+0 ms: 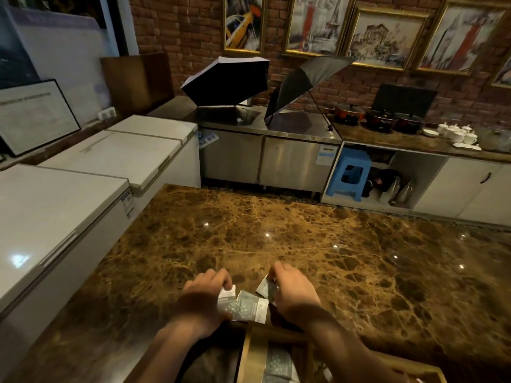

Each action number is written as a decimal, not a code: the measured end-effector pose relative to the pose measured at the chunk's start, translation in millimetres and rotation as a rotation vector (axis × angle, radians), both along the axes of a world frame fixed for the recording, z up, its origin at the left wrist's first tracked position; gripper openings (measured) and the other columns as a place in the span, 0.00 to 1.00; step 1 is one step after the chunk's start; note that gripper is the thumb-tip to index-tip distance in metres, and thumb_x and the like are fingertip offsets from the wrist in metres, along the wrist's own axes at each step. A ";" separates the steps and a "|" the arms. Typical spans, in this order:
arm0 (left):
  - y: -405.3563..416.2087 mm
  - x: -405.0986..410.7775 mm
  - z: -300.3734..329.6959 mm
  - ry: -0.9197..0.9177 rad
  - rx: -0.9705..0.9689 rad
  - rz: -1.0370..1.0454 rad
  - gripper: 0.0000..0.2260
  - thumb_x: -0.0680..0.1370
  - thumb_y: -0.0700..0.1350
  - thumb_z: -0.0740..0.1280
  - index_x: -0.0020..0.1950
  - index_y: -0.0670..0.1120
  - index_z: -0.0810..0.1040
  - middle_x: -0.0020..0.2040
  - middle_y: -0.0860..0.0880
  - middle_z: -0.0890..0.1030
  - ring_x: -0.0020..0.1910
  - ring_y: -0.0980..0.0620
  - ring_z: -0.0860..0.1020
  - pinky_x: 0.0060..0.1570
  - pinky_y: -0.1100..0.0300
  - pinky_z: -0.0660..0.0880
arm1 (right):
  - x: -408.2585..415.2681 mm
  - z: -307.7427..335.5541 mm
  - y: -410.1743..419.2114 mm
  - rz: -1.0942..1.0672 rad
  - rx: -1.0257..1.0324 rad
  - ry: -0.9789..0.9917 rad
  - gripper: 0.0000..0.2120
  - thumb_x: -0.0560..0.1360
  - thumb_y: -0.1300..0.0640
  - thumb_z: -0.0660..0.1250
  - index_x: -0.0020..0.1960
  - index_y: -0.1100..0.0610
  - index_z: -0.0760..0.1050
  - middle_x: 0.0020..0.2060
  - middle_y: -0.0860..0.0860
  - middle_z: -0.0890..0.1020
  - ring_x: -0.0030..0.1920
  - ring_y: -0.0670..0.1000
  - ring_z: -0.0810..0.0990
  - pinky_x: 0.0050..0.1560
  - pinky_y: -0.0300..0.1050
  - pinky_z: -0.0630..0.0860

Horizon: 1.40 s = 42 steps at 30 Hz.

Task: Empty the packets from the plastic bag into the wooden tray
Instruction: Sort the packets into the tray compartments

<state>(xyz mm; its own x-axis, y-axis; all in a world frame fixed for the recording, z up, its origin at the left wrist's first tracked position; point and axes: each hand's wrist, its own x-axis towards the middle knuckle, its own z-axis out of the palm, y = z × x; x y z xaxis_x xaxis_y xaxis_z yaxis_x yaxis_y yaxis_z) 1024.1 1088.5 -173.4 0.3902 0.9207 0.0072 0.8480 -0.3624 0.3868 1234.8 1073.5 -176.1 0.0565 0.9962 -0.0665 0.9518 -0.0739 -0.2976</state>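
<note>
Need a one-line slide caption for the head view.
Left hand and right hand gather grey-and-white patterned packets on the brown marble counter, just beyond the light wooden tray.

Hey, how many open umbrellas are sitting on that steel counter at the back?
2. One black umbrella lies at the left end of the steel counter; the second umbrella leans tilted to its right, handle toward the pots. None seems hidden.

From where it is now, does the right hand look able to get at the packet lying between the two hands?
Probably yes. The right hand sits just beside the middle packet on the marble counter, nothing between them; but its fingers already pinch another packet.
</note>
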 end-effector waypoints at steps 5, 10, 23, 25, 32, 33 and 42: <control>3.3 -3.2 2.0 -0.261 -0.081 0.094 0.18 0.68 0.37 0.73 0.52 0.53 0.73 0.46 0.56 0.76 0.42 0.55 0.75 0.35 0.68 0.68 | 9.6 7.0 -0.2 -0.113 -0.037 0.108 0.16 0.75 0.61 0.66 0.62 0.55 0.73 0.60 0.54 0.76 0.63 0.56 0.75 0.64 0.47 0.71; 6.5 -7.8 0.9 -0.367 -0.142 0.200 0.17 0.71 0.34 0.70 0.49 0.55 0.73 0.39 0.54 0.80 0.39 0.59 0.77 0.33 0.70 0.68 | -4.0 30.9 0.9 -0.081 -0.061 0.342 0.03 0.77 0.55 0.69 0.49 0.53 0.76 0.51 0.49 0.76 0.50 0.47 0.76 0.48 0.37 0.72; 4.9 -15.7 -4.2 -0.360 -0.157 0.244 0.10 0.71 0.45 0.72 0.42 0.60 0.77 0.39 0.60 0.82 0.40 0.59 0.80 0.46 0.56 0.79 | -26.3 19.4 -12.0 0.044 -0.108 0.236 0.18 0.72 0.59 0.75 0.36 0.43 0.68 0.48 0.48 0.77 0.53 0.51 0.77 0.51 0.40 0.73; 6.1 -12.7 -4.2 -0.364 -0.157 0.236 0.10 0.72 0.44 0.72 0.42 0.60 0.77 0.40 0.59 0.82 0.41 0.60 0.80 0.46 0.57 0.78 | -19.7 20.9 -14.4 -0.014 -0.085 0.265 0.20 0.71 0.61 0.75 0.34 0.43 0.67 0.42 0.44 0.76 0.49 0.49 0.77 0.49 0.41 0.75; 12.1 10.9 4.2 -0.399 -0.148 0.144 0.10 0.71 0.44 0.72 0.42 0.59 0.78 0.41 0.57 0.83 0.42 0.58 0.81 0.46 0.57 0.79 | 1.7 22.6 -26.3 -0.094 -0.003 0.410 0.12 0.67 0.63 0.75 0.35 0.48 0.77 0.33 0.45 0.80 0.36 0.44 0.78 0.41 0.45 0.79; 13.8 14.5 5.0 -0.394 -0.149 0.122 0.08 0.70 0.46 0.72 0.42 0.60 0.78 0.42 0.58 0.83 0.43 0.57 0.81 0.46 0.56 0.79 | 5.5 22.4 -27.8 -0.100 0.003 0.424 0.10 0.67 0.63 0.75 0.36 0.49 0.78 0.33 0.46 0.81 0.35 0.44 0.78 0.40 0.45 0.79; 27.4 54.3 -4.4 -0.271 -0.172 -0.081 0.03 0.72 0.51 0.71 0.43 0.57 0.79 0.44 0.57 0.80 0.49 0.56 0.76 0.49 0.57 0.73 | 63.2 29.6 -48.1 -0.221 0.070 0.427 0.13 0.70 0.59 0.77 0.50 0.48 0.79 0.40 0.47 0.80 0.40 0.45 0.78 0.42 0.42 0.78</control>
